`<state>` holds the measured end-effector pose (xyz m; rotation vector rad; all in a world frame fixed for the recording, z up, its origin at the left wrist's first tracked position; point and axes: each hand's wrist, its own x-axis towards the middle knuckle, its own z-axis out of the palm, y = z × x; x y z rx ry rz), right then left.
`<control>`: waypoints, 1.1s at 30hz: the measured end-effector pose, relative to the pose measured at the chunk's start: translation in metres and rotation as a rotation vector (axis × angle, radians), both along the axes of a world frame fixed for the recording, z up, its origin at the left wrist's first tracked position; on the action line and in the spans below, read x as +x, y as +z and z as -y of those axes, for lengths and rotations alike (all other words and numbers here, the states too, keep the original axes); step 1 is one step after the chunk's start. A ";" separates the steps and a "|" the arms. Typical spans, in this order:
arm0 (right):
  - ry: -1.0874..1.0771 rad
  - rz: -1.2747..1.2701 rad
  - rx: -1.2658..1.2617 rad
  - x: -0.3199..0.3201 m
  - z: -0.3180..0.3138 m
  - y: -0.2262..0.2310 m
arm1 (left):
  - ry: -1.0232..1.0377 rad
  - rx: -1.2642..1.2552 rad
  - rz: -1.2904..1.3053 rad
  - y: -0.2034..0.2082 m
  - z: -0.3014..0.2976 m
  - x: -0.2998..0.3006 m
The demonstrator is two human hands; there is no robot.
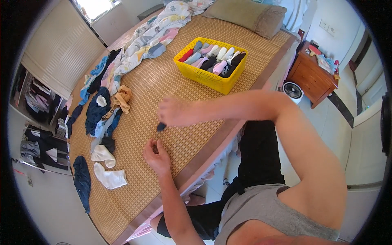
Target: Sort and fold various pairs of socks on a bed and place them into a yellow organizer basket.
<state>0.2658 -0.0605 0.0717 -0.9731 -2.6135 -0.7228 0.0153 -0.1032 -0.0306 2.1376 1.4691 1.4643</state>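
Right hand (pixel 173 111) pinches one dark, perhaps rolled, sock (pixel 161 127).

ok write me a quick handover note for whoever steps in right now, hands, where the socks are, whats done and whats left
Right hand: pinched shut on a small dark sock, held just above the woven mat.
Left hand: over the mat near its front edge, fingers curled; whether it grips anything cannot be told.
Done: the yellow basket further back on the mat holds rows of rolled socks.
Left: loose white socks and a heap of dark and blue socks lie unsorted along the mat's left side, with a pile of clothes beyond.
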 end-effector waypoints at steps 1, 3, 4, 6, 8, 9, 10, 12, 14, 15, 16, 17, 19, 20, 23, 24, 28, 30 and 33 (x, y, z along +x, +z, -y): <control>-0.074 0.015 -0.020 0.016 -0.006 0.017 | 0.004 -0.004 0.004 0.001 0.001 0.000; -0.216 0.030 -0.031 0.058 -0.019 0.053 | 0.020 -0.010 -0.001 0.003 0.000 -0.001; -0.261 0.032 0.026 0.083 -0.028 0.068 | 0.018 -0.013 0.003 0.002 -0.001 0.000; -0.317 0.017 0.119 0.134 -0.043 0.088 | 0.037 -0.008 -0.009 0.001 -0.003 0.001; -0.328 0.002 0.156 0.176 -0.056 0.099 | 0.040 0.017 -0.013 0.000 -0.005 0.002; -0.390 0.012 0.140 0.194 -0.064 0.099 | 0.047 0.042 -0.022 0.000 -0.006 0.003; -0.446 0.020 0.125 0.202 -0.068 0.098 | 0.053 0.042 -0.018 -0.001 -0.006 0.001; -0.489 -0.003 0.068 0.211 -0.075 0.091 | 0.055 -0.010 -0.030 0.000 -0.006 -0.001; -0.531 -0.030 0.007 0.216 -0.085 0.083 | 0.067 -0.002 -0.058 0.002 -0.006 0.000; -0.537 -0.014 -0.004 0.217 -0.090 0.080 | 0.072 0.008 -0.087 0.003 -0.005 0.000; -0.543 0.002 -0.014 0.217 -0.095 0.076 | 0.078 0.007 -0.094 0.005 -0.005 0.000; -0.538 -0.004 -0.017 0.217 -0.100 0.072 | 0.082 0.001 -0.091 0.006 -0.004 0.001; -0.550 0.003 -0.095 0.214 -0.109 0.064 | 0.091 -0.008 -0.094 0.006 -0.003 0.002; -0.546 -0.001 -0.099 0.212 -0.112 0.060 | 0.101 -0.017 -0.093 0.006 -0.003 0.003; -0.570 -0.021 -0.195 0.210 -0.120 0.054 | 0.111 -0.039 -0.090 0.004 -0.004 0.003; -0.575 -0.018 -0.246 0.209 -0.122 0.056 | 0.110 -0.048 -0.086 0.004 -0.004 0.001; -0.536 -0.059 -0.379 0.212 -0.134 0.059 | 0.110 -0.077 -0.021 0.004 -0.004 0.001; -0.518 -0.099 -0.383 0.221 -0.140 0.057 | 0.105 -0.074 -0.023 0.006 -0.005 0.004; -0.520 -0.154 -0.413 0.220 -0.140 0.055 | 0.085 -0.076 0.004 0.007 -0.005 0.007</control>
